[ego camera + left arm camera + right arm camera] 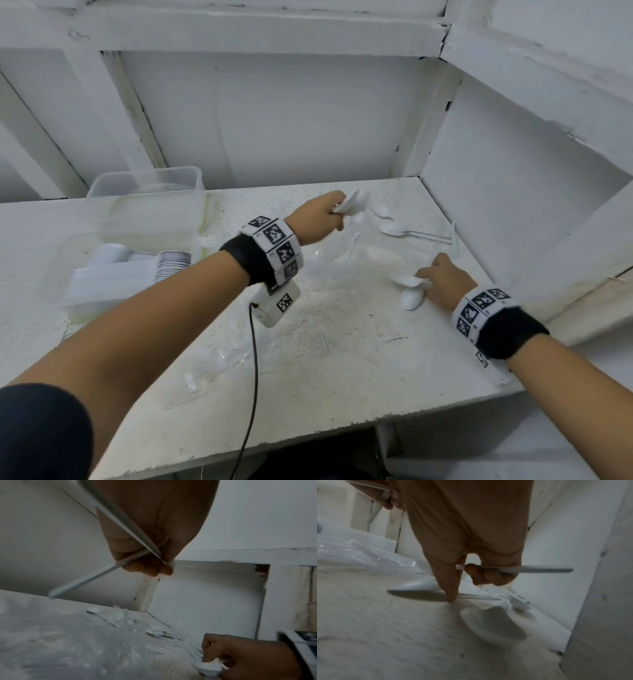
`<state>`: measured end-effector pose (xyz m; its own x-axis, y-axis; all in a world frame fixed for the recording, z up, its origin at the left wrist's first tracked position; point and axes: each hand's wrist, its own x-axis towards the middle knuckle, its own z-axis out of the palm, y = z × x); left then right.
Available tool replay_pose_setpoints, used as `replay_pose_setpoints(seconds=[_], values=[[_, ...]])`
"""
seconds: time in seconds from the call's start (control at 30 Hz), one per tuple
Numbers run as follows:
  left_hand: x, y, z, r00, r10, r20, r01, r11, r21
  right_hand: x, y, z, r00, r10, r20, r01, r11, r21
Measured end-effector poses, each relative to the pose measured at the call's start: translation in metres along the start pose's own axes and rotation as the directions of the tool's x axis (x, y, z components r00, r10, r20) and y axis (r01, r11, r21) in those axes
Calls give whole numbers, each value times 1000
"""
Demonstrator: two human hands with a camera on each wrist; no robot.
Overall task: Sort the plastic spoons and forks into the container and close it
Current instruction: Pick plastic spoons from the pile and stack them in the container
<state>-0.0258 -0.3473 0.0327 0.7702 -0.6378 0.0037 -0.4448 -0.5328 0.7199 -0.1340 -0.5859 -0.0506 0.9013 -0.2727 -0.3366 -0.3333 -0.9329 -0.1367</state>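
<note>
My left hand (329, 214) is raised over the back of the white table (342, 377) and grips white plastic spoons (354, 202); their handles (120, 516) cross in its curled fingers (149, 568). My right hand (442, 279) is low on the table at the right. Its curled fingers (488, 576) hold a spoon handle (539, 570) while the thumb (450, 582) touches the table beside a lying spoon (419, 584). Spoon bowls (411, 291) show at that hand. The clear container (137, 219) stands at the left, holding stacked cutlery (137, 260).
More white spoons (397, 228) lie at the back right by the wall (496, 192). Clear plastic forks (212, 363) and crumpled clear wrapping (342, 246) lie mid-table. A black cable (253, 370) hangs from my left wrist. The table's front edge (308, 435) is near.
</note>
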Motion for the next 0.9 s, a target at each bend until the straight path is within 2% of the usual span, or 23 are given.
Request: replay_pose_setpoints(seconds=[0.1,0.2,0.33,0.47,0.53,0.63,0.67,0.7,0.77,0.83,0.9], values=[[-10,-14,-13,993,-109,-42,101,981,-163,-3,-8,1,994,-104,-16,103,992,-68],[-19,-25,-21,972,-216,-90,184,942,-281,-5,-16,3,981,-193,-20,193,981,-17],[-25,-35,-27,937,-306,-170,237,912,-335,-7,-35,-4,932,-317,-175,340,932,124],[-24,-43,-29,907,-370,-199,291,895,-337,-9,-61,-25,907,-231,-353,367,845,389],[-25,-47,-28,897,-401,-186,313,874,-373,-1,-69,-40,926,-148,-348,317,803,504],[-28,-51,-25,894,-420,-160,336,861,-381,27,-66,-58,962,24,-273,186,677,712],[-30,-53,-25,892,-424,-155,344,860,-376,38,-62,-62,963,63,-263,146,696,703],[-31,-54,-24,890,-430,-152,352,859,-373,47,-56,-66,964,74,-257,104,782,614],[-34,-58,-24,883,-444,-150,365,853,-373,66,-42,-74,974,37,-225,37,949,314],[-37,-62,-25,877,-455,-152,377,850,-367,83,-29,-75,989,8,-149,7,995,101],[-40,-67,-25,875,-459,-155,385,852,-355,95,-20,-72,997,29,-78,-33,998,-56]])
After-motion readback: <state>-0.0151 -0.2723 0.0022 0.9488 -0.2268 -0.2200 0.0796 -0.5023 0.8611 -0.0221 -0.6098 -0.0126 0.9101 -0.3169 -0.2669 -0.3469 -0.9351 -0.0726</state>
